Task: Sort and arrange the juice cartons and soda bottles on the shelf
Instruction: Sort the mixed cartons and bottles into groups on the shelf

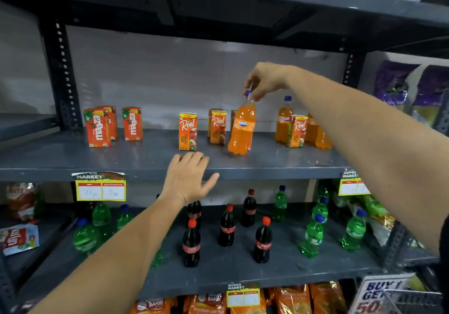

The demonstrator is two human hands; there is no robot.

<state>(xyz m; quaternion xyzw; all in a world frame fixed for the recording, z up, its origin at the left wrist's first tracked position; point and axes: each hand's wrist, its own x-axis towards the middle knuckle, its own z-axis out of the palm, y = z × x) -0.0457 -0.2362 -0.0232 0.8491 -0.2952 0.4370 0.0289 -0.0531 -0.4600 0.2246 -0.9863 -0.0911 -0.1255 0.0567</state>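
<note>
My right hand (263,80) pinches the blue cap of an orange Fanta bottle (241,125), which tilts slightly on the grey middle shelf (145,158). My left hand (188,177) rests open on that shelf's front edge, holding nothing. Three red Maaza cartons (98,127) stand at the left. Orange Real apple cartons stand in the middle, one in front (187,131) and another behind (217,126). Further right another Fanta bottle (283,119) stands behind a Real carton (297,131), and my right forearm partly hides more orange bottles.
The lower shelf (243,270) holds dark cola bottles (227,226) in the middle and green soda bottles (313,236) on both sides. Yellow price tags (100,190) hang from the shelf edge. Snack packets lie at the left, right and bottom.
</note>
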